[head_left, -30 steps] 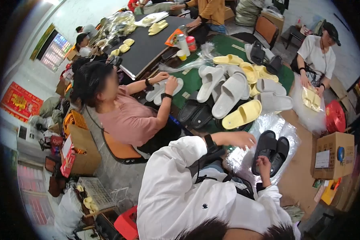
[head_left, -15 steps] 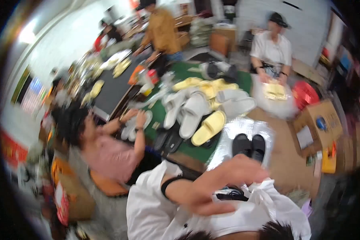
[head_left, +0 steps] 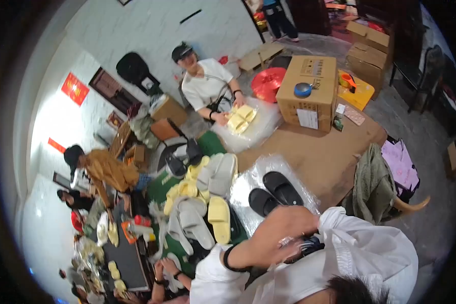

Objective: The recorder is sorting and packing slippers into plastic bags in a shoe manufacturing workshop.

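Observation:
My left hand (head_left: pixel 261 248), with a black band at the wrist, reaches across in front of my white clothing. My right hand (head_left: pixel 298 219) comes from the white sleeve on the right and overlaps it. The fingers of both are hidden or blurred, so what they may hold cannot be made out. Just beyond them a pair of black slides (head_left: pixel 281 190) lies on shiny clear plastic bags (head_left: pixel 248 177). Left of these, a pile of slippers includes a yellow slide (head_left: pixel 219 220) and grey slides (head_left: pixel 190 223).
Across the table a person in white holds yellow slides (head_left: pixel 240 119) over clear plastic (head_left: pixel 258 131). A cardboard box (head_left: pixel 309 91) stands at the far right, beside a red round thing (head_left: pixel 267 83). A green-grey cloth (head_left: pixel 371 185) hangs at the right edge. More people work at the left.
The view has swung right and tilted, so the table and people appear shifted left. My right hand and sleeve now show beside my left hand. The black slides still lie on the plastic.

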A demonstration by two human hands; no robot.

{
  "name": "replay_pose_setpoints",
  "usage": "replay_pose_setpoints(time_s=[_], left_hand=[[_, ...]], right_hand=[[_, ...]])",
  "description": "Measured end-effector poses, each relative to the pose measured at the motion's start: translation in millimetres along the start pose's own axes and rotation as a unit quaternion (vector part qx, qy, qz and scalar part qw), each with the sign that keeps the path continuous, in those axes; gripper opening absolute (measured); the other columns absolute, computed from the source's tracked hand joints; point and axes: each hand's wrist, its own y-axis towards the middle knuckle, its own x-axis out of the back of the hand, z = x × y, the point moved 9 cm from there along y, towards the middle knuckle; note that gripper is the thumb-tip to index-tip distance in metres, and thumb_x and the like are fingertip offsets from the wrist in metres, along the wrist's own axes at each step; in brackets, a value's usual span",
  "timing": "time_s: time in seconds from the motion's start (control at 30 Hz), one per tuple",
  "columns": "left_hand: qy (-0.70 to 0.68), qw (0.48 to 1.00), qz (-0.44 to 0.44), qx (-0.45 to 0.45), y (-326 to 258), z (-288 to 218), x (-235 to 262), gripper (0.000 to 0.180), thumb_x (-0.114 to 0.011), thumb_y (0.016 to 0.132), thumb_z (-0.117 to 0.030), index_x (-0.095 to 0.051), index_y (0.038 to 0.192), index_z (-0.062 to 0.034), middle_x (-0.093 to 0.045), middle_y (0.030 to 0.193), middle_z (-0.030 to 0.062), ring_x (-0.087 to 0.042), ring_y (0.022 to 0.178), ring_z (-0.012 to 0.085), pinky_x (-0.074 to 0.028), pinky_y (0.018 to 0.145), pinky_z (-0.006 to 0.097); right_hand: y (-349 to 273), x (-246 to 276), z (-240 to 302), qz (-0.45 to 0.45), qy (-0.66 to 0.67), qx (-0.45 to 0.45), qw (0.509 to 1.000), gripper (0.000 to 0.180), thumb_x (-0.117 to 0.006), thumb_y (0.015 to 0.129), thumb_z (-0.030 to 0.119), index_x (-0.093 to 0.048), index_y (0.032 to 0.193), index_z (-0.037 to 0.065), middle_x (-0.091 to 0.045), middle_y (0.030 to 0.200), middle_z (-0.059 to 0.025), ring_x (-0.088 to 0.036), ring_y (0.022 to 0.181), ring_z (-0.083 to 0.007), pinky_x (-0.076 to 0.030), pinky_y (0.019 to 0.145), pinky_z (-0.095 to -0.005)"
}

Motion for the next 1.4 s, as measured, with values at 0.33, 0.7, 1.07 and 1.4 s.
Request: replay_pose_setpoints(time_s=[0.33, 0.7, 1.07, 1.4], left_hand=[[0.031, 0.931, -0.004, 0.363, -200, 198, -89, 0.022, -0.051, 0.084, -0.013, -0.057, 0.103, -0.0033, -0.058, 0.098, 0.0155, -0.056, 0.088, 0.0297, -0.044, 0.076, 0.033], [0.038, 0.874, -0.396, 0.279, -142, 143, 29, 0.018, -0.043, 0.086, 0.0, -0.053, 0.1, 0.0018, -0.054, 0.098, 0.0081, -0.051, 0.089, 0.0153, -0.039, 0.08, 0.024], [-0.618, 0.601, -0.483, 0.153, -122, 151, 13, 0.034, -0.034, 0.091, -0.032, -0.048, 0.095, -0.002, -0.051, 0.099, 0.0116, -0.05, 0.088, 0.0234, -0.039, 0.08, 0.038], [0.336, 0.909, -0.224, 0.108, -138, 126, 21, 0.028, -0.064, 0.068, -0.011, -0.058, 0.094, -0.0042, -0.052, 0.103, 0.0143, -0.05, 0.092, 0.0306, -0.042, 0.077, 0.039]], right_hand=[[19, -5, -3, 0.045, -0.066, -0.041, 0.996, 0.022, -0.053, 0.076, 0.022, -0.059, 0.091, 0.007, -0.062, 0.085, -0.0139, -0.059, 0.082, -0.0304, -0.045, 0.07, -0.0395], [-56, -90, 230, 0.535, 0.186, 0.185, 0.803, 0.074, -0.063, 0.075, 0.044, -0.033, 0.127, 0.001, -0.042, 0.126, -0.0142, -0.039, 0.117, -0.0225, -0.031, 0.096, -0.0315], [-52, -96, 243, 0.399, 0.271, 0.269, 0.834, 0.05, -0.062, 0.08, 0.03, -0.047, 0.113, -0.004, -0.055, 0.111, -0.0134, -0.05, 0.103, -0.0213, -0.039, 0.087, -0.0296], [-60, -120, 241, 0.512, 0.191, 0.028, 0.837, 0.071, -0.045, 0.083, 0.055, -0.037, 0.119, -0.006, -0.058, 0.088, -0.0143, -0.057, 0.073, -0.0145, -0.046, 0.065, -0.0272]])
